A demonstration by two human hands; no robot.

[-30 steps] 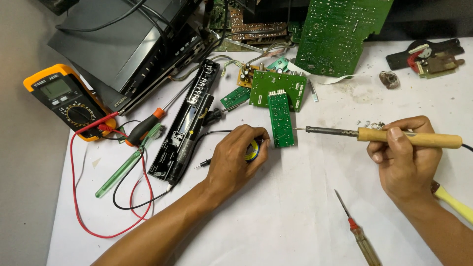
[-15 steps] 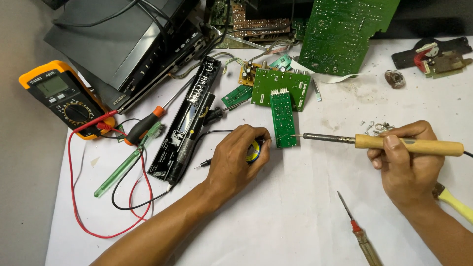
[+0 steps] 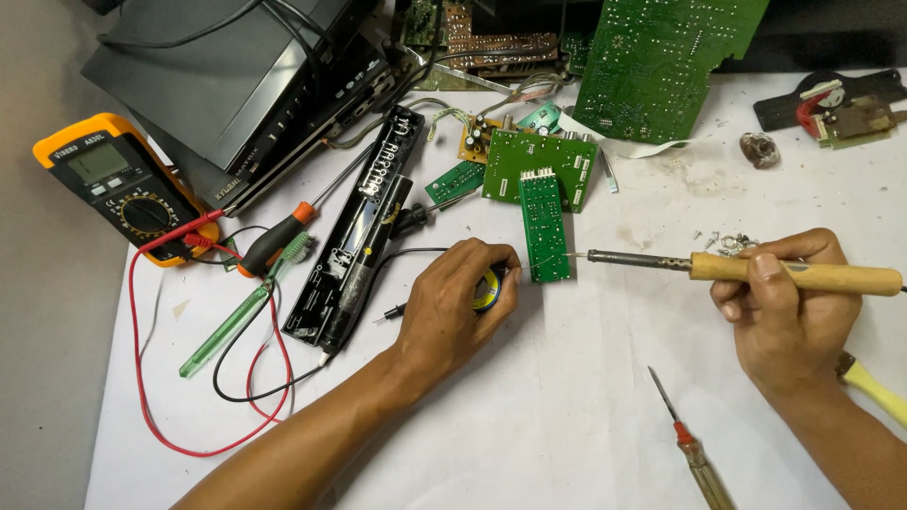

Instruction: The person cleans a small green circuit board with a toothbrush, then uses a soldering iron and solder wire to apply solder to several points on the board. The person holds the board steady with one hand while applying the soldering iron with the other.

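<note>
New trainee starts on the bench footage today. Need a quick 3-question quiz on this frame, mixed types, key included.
1. True or false: the right hand holds the wooden-handled soldering iron.
2. The iron's tip is at the edge of: A) the yellow multimeter B) the narrow green circuit board C) the green toothbrush
3. Fill in: the left hand rests on a small yellow ____.

Key: 1 true; 2 B; 3 roll, apparently tape, mostly hidden by fingers.

left hand (image 3: 452, 307): bare, no glove, no ring, no watch | left forearm: bare up to the picture edge, no sleeve in view | right hand (image 3: 784, 302): bare, no glove, short nails on the fingers (image 3: 763, 267) | right forearm: bare, no sleeve
</note>
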